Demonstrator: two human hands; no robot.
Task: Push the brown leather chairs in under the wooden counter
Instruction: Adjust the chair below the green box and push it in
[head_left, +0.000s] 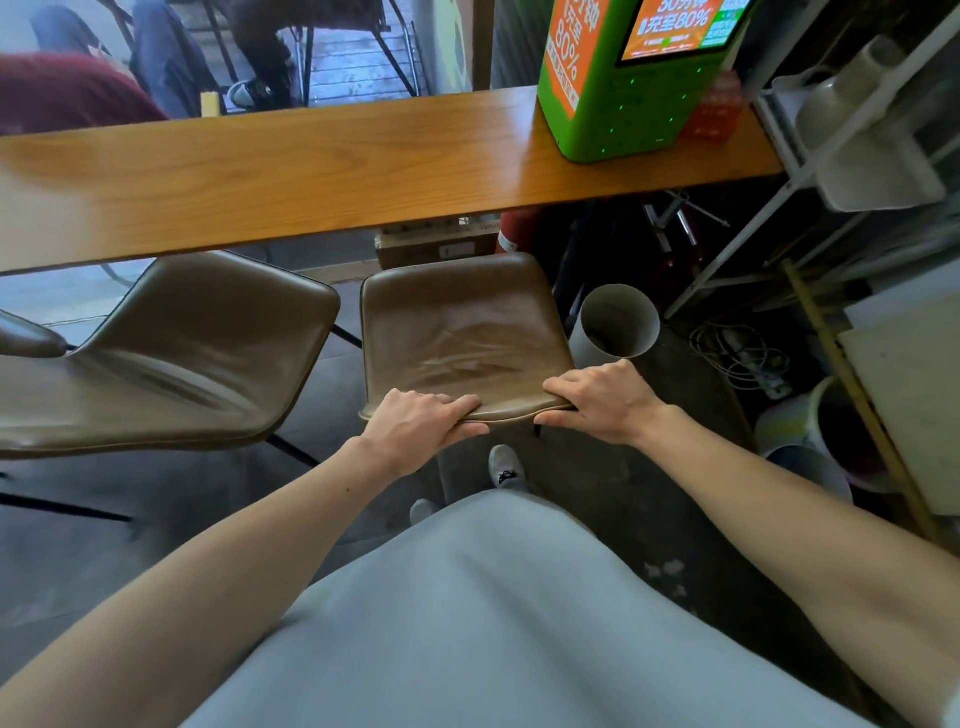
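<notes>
A brown leather chair (457, 327) stands in front of me, its far end just at the edge of the wooden counter (291, 176). My left hand (421, 423) grips the near top edge of its backrest on the left side. On the right side of that same edge my right hand (602, 397) grips too. A second brown leather chair (182, 353) stands to the left, turned at an angle, with only its far corner under the counter. The tip of a third chair (26, 338) shows at the left border.
A green charging kiosk (623, 88) stands on the counter's right end. Right of the chair are a white bin (615, 325), buckets (810, 431), a white rack (831, 156) and cables (743, 358). A cardboard box (436, 249) sits under the counter. People sit beyond the window.
</notes>
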